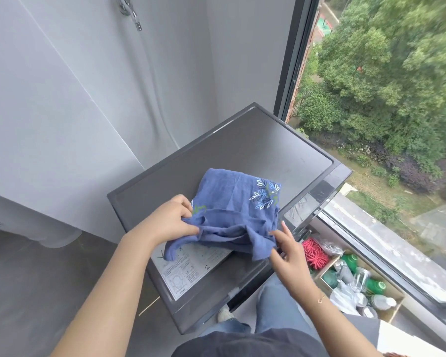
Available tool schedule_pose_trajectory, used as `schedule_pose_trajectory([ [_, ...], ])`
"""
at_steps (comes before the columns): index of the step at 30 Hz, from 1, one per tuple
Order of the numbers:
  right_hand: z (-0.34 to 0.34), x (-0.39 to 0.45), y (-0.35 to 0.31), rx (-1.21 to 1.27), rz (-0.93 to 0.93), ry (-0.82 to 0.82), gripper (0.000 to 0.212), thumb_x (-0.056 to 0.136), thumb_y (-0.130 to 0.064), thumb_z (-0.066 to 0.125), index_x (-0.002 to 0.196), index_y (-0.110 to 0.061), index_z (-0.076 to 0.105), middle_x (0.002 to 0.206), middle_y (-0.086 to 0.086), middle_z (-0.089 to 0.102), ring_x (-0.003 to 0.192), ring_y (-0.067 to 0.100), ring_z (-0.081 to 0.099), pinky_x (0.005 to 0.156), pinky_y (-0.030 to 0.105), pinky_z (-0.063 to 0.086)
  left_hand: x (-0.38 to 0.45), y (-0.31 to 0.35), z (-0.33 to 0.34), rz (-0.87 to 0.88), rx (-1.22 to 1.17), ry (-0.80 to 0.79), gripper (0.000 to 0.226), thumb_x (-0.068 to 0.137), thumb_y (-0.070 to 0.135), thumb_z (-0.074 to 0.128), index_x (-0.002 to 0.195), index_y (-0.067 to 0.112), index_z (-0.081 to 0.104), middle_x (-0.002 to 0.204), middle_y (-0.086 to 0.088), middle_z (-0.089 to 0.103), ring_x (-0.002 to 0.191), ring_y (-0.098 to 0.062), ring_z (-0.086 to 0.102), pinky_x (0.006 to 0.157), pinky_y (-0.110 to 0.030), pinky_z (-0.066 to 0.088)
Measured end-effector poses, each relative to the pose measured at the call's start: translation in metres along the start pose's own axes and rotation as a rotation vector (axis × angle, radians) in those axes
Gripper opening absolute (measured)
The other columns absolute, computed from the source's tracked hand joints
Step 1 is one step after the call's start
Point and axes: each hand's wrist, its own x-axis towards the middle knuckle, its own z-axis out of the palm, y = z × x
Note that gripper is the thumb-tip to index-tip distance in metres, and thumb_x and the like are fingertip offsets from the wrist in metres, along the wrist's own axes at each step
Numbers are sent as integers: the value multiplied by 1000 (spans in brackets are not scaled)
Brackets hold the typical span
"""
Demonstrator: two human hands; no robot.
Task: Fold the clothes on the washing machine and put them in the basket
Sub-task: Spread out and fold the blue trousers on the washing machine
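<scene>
A blue garment (232, 202) with white and green leaf embroidery lies partly folded on the dark grey top of the washing machine (242, 148). My left hand (173, 219) grips the garment's bunched left edge between thumb and fingers. My right hand (285, 249) holds the lower right corner of the cloth, fingers pinching the fabric near the machine's front right edge. No basket shows in this view.
A white instruction sticker (191, 269) covers the machine's near corner. To the right, on the floor by the window, a cardboard box (394, 292) holds green bottles, glassware and a red brush. A white wall stands at left, a large window at right.
</scene>
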Motion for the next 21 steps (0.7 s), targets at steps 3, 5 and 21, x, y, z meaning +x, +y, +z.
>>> schedule_pose_trajectory([
  [3, -19, 22, -22, 371, 153, -34, 27, 76, -24, 60, 79, 3, 59, 70, -1, 54, 73, 8, 48, 64, 29, 44, 9, 22, -26, -41, -78, -240, 33, 74, 35, 72, 62, 11, 53, 75, 7, 50, 66, -17, 47, 65, -31, 37],
  [5, -28, 42, -27, 487, 239, 2, 19, 77, -20, 60, 84, -5, 67, 74, -5, 65, 70, 6, 57, 62, 21, 46, 21, 32, -41, -98, -201, -388, 26, 82, 30, 70, 63, 18, 57, 63, 6, 51, 58, -10, 47, 59, -22, 35],
  [21, -17, 127, 34, 169, 513, 172, 43, 96, -36, 53, 74, 0, 45, 67, 5, 43, 65, 17, 39, 59, 33, 34, 68, 32, 56, -396, -799, 401, 32, 91, 33, 63, 114, 15, 51, 109, 3, 57, 104, -14, 55, 85, -25, 38],
])
